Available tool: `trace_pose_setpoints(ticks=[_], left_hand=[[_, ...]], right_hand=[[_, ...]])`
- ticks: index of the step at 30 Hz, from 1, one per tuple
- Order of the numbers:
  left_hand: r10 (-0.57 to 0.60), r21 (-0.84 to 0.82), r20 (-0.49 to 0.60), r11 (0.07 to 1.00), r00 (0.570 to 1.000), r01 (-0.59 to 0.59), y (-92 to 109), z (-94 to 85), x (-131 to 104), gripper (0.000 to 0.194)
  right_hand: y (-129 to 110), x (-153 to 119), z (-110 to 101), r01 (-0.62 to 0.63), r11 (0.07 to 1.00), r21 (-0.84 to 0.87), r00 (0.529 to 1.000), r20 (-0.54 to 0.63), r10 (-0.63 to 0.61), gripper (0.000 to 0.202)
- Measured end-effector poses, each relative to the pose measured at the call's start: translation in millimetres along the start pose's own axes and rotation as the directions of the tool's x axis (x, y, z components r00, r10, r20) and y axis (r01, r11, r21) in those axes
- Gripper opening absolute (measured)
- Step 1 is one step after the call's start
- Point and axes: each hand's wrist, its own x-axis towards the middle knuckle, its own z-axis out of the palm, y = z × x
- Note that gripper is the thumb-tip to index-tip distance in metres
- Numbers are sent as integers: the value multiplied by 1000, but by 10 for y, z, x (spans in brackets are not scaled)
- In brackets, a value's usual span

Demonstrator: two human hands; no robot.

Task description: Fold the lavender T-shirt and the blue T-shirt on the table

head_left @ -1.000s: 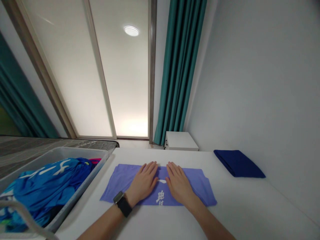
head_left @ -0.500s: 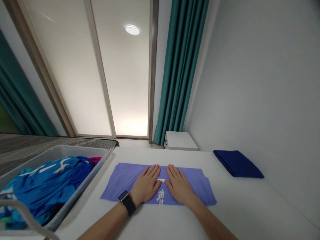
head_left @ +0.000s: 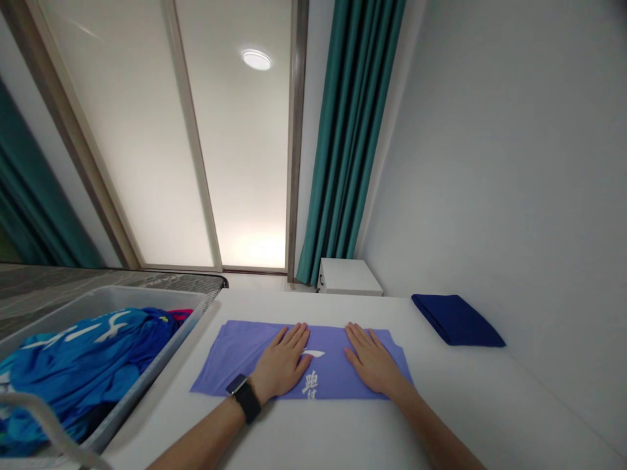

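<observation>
A purple cloth (head_left: 328,378) with white printed characters lies folded in a wide flat strip on the white table (head_left: 313,434). My left hand (head_left: 283,360), with a black watch on its wrist, rests palm down on the cloth left of the print, fingers extended. Palm down too, my right hand (head_left: 373,358) lies on the right part of the cloth with its fingers stretched out. Neither hand grips anything. The white print shows in the gap between them.
A folded dark blue cloth (head_left: 458,320) lies on the table at the right, near the wall. At the left, a grey-white bin (head_left: 169,299) holds blue clothes (head_left: 98,356). Beyond the table's far edge is a white cabinet (head_left: 347,277) below a teal curtain.
My right hand has slid right along the purple cloth, widening the gap between the hands. My left hand stays at about the same place on it. The view has shifted slightly.
</observation>
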Motion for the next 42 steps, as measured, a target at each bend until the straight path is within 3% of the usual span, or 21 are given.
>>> trace_pose_setpoints(ticks=[4, 11, 16, 21, 25, 31, 35, 42], left_hand=[[1, 7, -3, 1000, 1000, -1, 3, -5, 2, 54], [20, 38, -34, 999, 999, -19, -6, 42, -3, 52], [16, 52, 10, 998, 1000, -16, 17, 4, 4, 53], [-3, 27, 20, 1000, 1000, 3, 4, -36, -11, 57], [-63, 21, 14, 998, 998, 63, -164, -53, -131, 59], [-99, 31, 37, 995, 994, 98, -675, -172, -418, 56], [-91, 43, 111, 995, 990, 87, -940, -270, -505, 53], [-153, 43, 132, 988, 979, 148, -970, -249, -527, 53]], right_hand=[[-190, 31, -50, 1, 1000, -17, 997, -76, -3, 59], [-695, 163, 2, 227, 973, 35, 968, -117, -221, 56], [-686, 209, 123, 182, 981, 63, 981, -75, -177, 58], [-653, 200, 114, 157, 985, 73, 987, -40, -154, 61], [-653, 174, 83, 103, 991, 81, 995, 1, -104, 64], [-580, 124, 43, 11, 998, 58, 1000, 28, -12, 63], [-537, 118, 53, -18, 998, 67, 999, 31, 16, 61], [-473, 155, 27, -4, 998, 62, 999, 55, 0, 62]])
